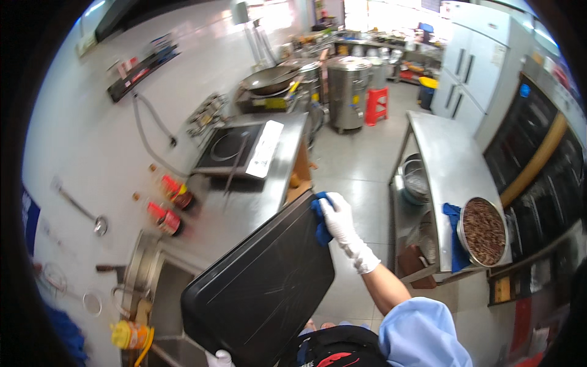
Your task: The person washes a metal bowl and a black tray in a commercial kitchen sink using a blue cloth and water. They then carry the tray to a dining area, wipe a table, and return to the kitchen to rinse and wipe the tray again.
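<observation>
A large black baking tray is held up tilted in front of my body, with its scratched flat face towards me. My right hand, in a white glove, presses a blue cloth against the tray's far right edge. At the bottom of the view only a little of my white-gloved left hand shows, gripping the tray's near edge; most of it is hidden or cut off. Behind the tray, to the left, lies a steel sink.
On the steel counter stand an induction cooker and sauce bottles. At right, a steel table bears a bowl of brown food and a blue cloth. Beyond are a steel pot and a red stool.
</observation>
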Action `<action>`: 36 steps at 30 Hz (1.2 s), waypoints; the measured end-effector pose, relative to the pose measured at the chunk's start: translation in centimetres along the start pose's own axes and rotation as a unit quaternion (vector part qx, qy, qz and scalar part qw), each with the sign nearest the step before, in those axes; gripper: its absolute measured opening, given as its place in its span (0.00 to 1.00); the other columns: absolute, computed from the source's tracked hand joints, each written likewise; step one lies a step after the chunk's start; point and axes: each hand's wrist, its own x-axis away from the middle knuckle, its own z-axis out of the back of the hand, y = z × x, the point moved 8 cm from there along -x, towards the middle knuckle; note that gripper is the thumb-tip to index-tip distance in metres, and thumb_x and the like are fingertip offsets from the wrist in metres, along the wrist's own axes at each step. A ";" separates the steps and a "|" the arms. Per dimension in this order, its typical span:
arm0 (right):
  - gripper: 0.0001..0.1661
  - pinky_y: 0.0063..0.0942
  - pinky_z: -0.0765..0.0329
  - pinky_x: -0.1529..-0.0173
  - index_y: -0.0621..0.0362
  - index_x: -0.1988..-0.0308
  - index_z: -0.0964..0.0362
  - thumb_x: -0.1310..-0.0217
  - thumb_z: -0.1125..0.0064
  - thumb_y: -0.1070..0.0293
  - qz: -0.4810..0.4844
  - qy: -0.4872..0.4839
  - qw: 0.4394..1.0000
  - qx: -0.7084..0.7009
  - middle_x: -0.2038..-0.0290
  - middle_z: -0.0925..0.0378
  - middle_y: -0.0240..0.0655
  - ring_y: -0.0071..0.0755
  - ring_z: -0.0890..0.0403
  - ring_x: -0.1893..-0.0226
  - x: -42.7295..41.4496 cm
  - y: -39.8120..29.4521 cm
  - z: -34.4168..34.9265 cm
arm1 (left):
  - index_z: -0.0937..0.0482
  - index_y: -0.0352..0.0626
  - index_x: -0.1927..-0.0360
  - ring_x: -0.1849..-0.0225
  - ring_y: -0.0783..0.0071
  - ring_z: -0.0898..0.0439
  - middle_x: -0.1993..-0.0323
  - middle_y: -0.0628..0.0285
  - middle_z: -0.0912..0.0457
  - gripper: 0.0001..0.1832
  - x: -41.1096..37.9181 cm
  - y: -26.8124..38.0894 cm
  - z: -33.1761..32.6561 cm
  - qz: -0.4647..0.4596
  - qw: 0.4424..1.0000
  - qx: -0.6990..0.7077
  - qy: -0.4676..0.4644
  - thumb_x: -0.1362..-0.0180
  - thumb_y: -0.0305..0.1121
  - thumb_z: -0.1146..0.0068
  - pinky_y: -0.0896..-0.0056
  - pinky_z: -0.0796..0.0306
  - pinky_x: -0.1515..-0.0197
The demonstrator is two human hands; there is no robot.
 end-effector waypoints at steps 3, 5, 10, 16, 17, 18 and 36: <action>0.10 0.29 0.24 0.58 0.65 0.61 0.24 0.38 0.42 0.69 -0.025 0.021 0.999 -0.025 0.67 0.20 0.40 0.33 0.20 0.67 -1.2 -1.8 0.7 | 0.45 0.32 0.32 0.36 0.61 0.33 0.35 0.52 0.34 0.43 -2.8 1.0 -0.5 -0.024 0.999 -0.021 -0.027 0.38 0.57 0.47 0.61 0.38 0.36; 0.10 0.28 0.24 0.59 0.64 0.61 0.24 0.37 0.45 0.69 -0.116 -0.044 0.988 -0.090 0.68 0.20 0.38 0.29 0.21 0.69 -2.6 -0.8 1.0 | 0.43 0.32 0.32 0.37 0.62 0.32 0.36 0.53 0.33 0.44 -4.3 1.9 -1.2 -0.018 0.997 -0.028 -0.065 0.39 0.56 0.45 0.62 0.37 0.36; 0.11 0.26 0.24 0.59 0.64 0.59 0.23 0.36 0.46 0.67 -0.139 -0.071 0.987 -0.033 0.68 0.20 0.35 0.25 0.22 0.69 -4.2 -0.1 2.3 | 0.41 0.32 0.34 0.39 0.63 0.30 0.39 0.53 0.30 0.44 -6.7 3.4 -2.0 0.005 0.985 -0.035 -0.168 0.41 0.56 0.41 0.63 0.36 0.38; 0.08 0.36 0.24 0.56 0.64 0.63 0.25 0.41 0.41 0.70 -0.006 -0.045 0.994 0.098 0.67 0.22 0.45 0.48 0.21 0.65 -4.7 -1.8 0.9 | 0.32 0.31 0.40 0.48 0.67 0.23 0.49 0.56 0.22 0.42 -8.9 3.7 -1.1 0.022 0.977 -0.052 -0.204 0.47 0.55 0.33 0.66 0.30 0.47; 0.08 0.36 0.24 0.56 0.64 0.62 0.25 0.42 0.41 0.72 0.002 -0.059 0.991 0.123 0.65 0.23 0.44 0.48 0.21 0.64 -4.6 -1.8 0.5 | 0.31 0.31 0.41 0.50 0.67 0.23 0.51 0.55 0.21 0.41 -9.3 4.0 -1.1 0.009 0.975 -0.076 -0.208 0.47 0.55 0.34 0.66 0.29 0.48; 0.08 0.36 0.24 0.55 0.65 0.61 0.25 0.42 0.42 0.73 0.003 -0.083 0.989 0.119 0.64 0.23 0.44 0.48 0.21 0.63 -4.3 -3.4 -0.9 | 0.30 0.31 0.42 0.52 0.65 0.21 0.53 0.54 0.21 0.40 -9.4 4.3 -0.6 -0.014 0.974 -0.105 -0.201 0.47 0.56 0.35 0.65 0.28 0.51; 0.16 0.37 0.25 0.50 0.65 0.56 0.27 0.48 0.37 0.77 0.194 -0.107 0.975 0.008 0.55 0.25 0.47 0.52 0.23 0.54 3.3 -21.7 -14.8 | 0.21 0.29 0.61 0.70 0.80 0.24 0.74 0.61 0.18 0.42 -15.8 1.3 1.7 0.039 0.984 -0.076 -0.154 0.52 0.68 0.38 0.71 0.28 0.68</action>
